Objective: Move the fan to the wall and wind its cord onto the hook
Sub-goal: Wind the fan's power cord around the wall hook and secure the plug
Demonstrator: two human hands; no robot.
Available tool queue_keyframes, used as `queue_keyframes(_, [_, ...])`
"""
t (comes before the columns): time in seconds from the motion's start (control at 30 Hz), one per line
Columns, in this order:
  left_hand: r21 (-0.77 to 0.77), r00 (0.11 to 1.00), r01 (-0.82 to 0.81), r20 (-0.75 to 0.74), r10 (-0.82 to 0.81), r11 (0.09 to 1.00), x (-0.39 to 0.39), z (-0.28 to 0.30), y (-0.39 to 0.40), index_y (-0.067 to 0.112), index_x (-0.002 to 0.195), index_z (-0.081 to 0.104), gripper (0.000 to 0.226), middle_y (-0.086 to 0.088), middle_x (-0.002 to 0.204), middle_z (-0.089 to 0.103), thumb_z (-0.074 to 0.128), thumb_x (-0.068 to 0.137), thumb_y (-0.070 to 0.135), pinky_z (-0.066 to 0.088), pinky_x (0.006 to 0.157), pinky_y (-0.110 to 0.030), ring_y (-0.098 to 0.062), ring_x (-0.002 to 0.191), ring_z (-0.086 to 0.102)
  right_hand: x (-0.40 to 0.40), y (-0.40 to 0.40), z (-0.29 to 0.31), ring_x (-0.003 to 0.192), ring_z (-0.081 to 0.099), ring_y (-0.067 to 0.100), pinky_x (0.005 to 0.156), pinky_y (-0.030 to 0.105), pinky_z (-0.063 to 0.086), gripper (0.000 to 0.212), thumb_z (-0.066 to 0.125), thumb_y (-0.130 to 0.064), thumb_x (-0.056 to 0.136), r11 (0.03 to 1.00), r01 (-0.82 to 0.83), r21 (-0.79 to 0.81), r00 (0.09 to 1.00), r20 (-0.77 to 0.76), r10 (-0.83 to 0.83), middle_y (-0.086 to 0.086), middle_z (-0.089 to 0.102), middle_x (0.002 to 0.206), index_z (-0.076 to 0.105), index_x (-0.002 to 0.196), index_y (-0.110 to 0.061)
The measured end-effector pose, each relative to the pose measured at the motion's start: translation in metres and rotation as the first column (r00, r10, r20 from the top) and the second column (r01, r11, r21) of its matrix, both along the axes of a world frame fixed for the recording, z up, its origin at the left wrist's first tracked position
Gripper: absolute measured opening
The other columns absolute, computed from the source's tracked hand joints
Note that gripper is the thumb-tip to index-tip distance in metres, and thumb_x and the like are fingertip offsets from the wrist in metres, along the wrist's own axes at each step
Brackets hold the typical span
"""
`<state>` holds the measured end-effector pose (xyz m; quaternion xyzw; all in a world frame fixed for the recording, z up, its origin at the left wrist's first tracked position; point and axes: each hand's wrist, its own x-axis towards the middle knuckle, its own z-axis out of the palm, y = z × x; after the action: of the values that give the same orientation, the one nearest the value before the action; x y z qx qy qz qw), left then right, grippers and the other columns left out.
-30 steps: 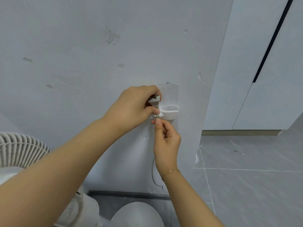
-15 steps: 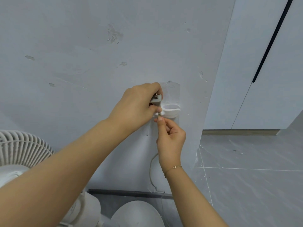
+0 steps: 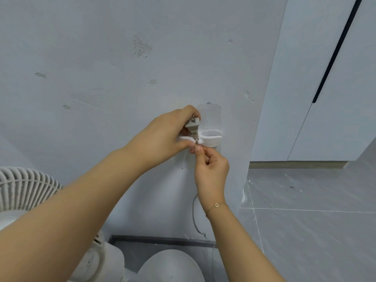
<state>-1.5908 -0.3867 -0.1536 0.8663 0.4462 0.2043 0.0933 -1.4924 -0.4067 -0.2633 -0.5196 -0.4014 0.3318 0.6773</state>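
Observation:
A white hook (image 3: 211, 139) with a clear backing sticks to the pale wall (image 3: 101, 68). My left hand (image 3: 162, 135) grips the grey plug (image 3: 192, 126) just left of the hook, prongs pointing up. Directly below, my right hand (image 3: 211, 169) pinches the cord at the plug's base. A loop of white cord (image 3: 195, 218) hangs down the wall behind my right wrist. The white fan (image 3: 24, 188) stands at the lower left against the wall, its round base (image 3: 171, 265) at the bottom.
A dark skirting strip (image 3: 162, 240) runs along the wall's foot. Grey floor tiles (image 3: 315, 231) spread to the right. White cabinet doors (image 3: 325, 78) with a black groove stand at the right rear past the wall's corner.
The plug has come out from under my left fingers and now shows fully beside the hook. My right hand stays pinching the cord under it, and the view has shifted slightly.

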Motion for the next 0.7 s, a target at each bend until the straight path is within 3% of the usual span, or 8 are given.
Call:
queue_keyframes(0.3, [-0.05, 0.989, -0.032, 0.14, 0.039, 0.998, 0.006, -0.006, -0.002, 0.025, 0.104, 0.049, 0.039, 0.01, 0.093, 0.055, 0.07, 0.075, 0.009, 0.044, 0.072, -0.01, -0.007, 0.083, 0.063, 0.013, 0.0, 0.003, 0.04, 0.044, 0.0, 0.055, 0.027, 0.038, 0.018, 0.058, -0.016, 0.093, 0.995, -0.099, -0.023, 0.995, 0.004, 0.1, -0.021, 0.047, 0.036, 0.074, 0.088, -0.011])
queue_keyframes(0.47, [-0.072, 0.985, -0.024, 0.167, 0.035, 0.997, 0.008, -0.008, -0.001, 0.025, 0.102, 0.049, 0.042, 0.008, 0.089, 0.057, 0.07, 0.072, 0.006, 0.047, 0.074, -0.019, -0.011, 0.081, 0.062, 0.008, -0.002, 0.003, 0.04, 0.046, -0.001, 0.053, 0.017, 0.035, 0.019, 0.057, -0.015, 0.093, 0.997, -0.071, -0.034, 0.997, -0.015, 0.071, -0.022, 0.048, 0.037, 0.074, 0.087, -0.008])
queue_keyframes(0.6, [-0.074, 0.988, 0.008, 0.152, 0.003, 0.997, 0.004, -0.007, 0.0, 0.023, 0.102, 0.047, 0.04, 0.006, 0.089, 0.058, 0.069, 0.074, 0.006, 0.044, 0.071, -0.011, -0.012, 0.082, 0.061, 0.003, -0.003, 0.004, 0.04, 0.048, -0.002, 0.058, 0.029, 0.042, 0.019, 0.056, -0.014, 0.094, 0.996, -0.084, -0.025, 0.995, -0.046, 0.083, -0.022, 0.05, 0.038, 0.07, 0.081, -0.016])
queue_keyframes(0.7, [-0.067, 0.99, 0.023, 0.137, -0.014, 0.997, 0.004, -0.006, 0.001, 0.023, 0.101, 0.046, 0.039, 0.005, 0.09, 0.058, 0.069, 0.074, 0.007, 0.047, 0.074, -0.019, -0.015, 0.083, 0.061, 0.002, -0.001, 0.004, 0.04, 0.044, 0.0, 0.059, 0.034, 0.042, 0.025, 0.055, -0.015, 0.094, 0.994, -0.106, -0.029, 0.991, -0.085, 0.103, -0.019, 0.049, 0.038, 0.065, 0.072, -0.024])
